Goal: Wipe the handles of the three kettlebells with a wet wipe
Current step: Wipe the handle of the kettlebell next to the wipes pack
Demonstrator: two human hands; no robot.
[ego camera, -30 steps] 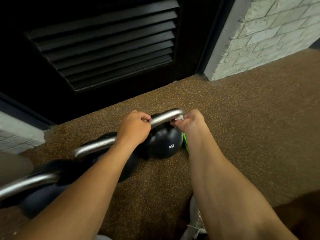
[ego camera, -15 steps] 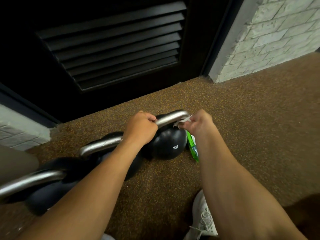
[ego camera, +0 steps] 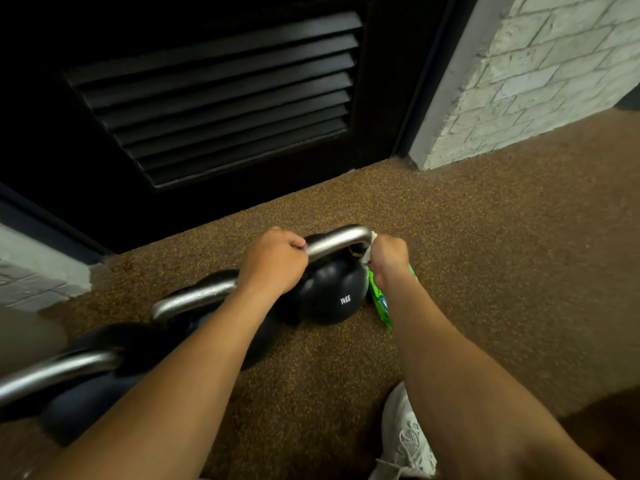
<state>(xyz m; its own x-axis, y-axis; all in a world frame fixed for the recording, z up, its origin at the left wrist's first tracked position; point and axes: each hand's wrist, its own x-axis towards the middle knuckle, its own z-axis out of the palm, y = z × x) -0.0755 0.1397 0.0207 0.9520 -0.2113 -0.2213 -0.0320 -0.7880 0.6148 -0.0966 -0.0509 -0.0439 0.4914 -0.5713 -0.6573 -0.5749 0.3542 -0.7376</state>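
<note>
Three black kettlebells with steel handles stand in a row on the floor. The far one [ego camera: 329, 292] is marked 14KG. My left hand [ego camera: 273, 263] is closed around the left part of its handle [ego camera: 337, 241]. My right hand [ego camera: 388, 258] presses a white wet wipe [ego camera: 367, 252] against the handle's right bend and down its side. The middle kettlebell's handle [ego camera: 194, 299] shows beside my left wrist, its body mostly hidden by my forearm. The near kettlebell [ego camera: 86, 386] lies at the lower left.
A green wipe packet [ego camera: 379, 301] lies on the speckled brown floor [ego camera: 502, 271] under my right wrist. A black louvred door [ego camera: 214, 98] stands just behind the kettlebells. A white brick wall [ego camera: 540, 71] is at the right. My white shoe [ego camera: 408, 441] is below.
My right hand with the wipe has slid from the top of the handle round its right bend and down the side. The view has shifted slightly, showing more of the shoe.
</note>
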